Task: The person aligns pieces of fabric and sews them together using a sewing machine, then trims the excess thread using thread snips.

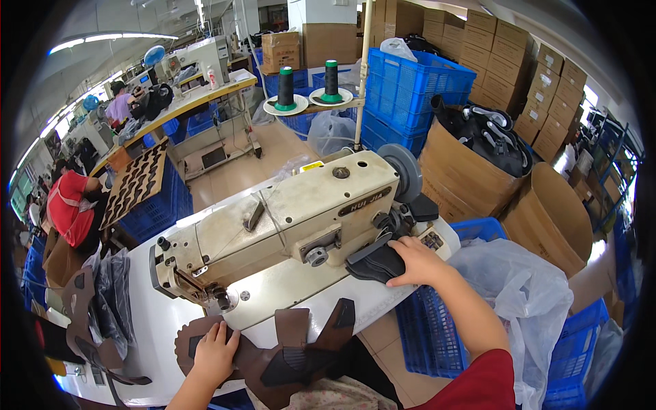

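Note:
A cream industrial sewing machine (pixel 273 219) stands across the white table (pixel 164 318). My left hand (pixel 216 354) is closed on the edge of a brown leather-like shoe upper (pixel 273 372), just in front of the needle area. This upper has a scalloped edge and dark patches, and it spreads over the table's front edge onto my lap. At the machine's right end, my right hand (pixel 422 263) grips a small stack of black cut pieces (pixel 377 263), with the thumb at the near side. Some of those fingers are hidden behind the stack.
Two black thread cones (pixel 285 85) stand behind the machine beside a pole (pixel 362 75). More brown pieces (pixel 80 301) lie at the table's left. A blue crate (pixel 427 335) and clear plastic bag (pixel 509 280) are at my right. Two people work at the far left.

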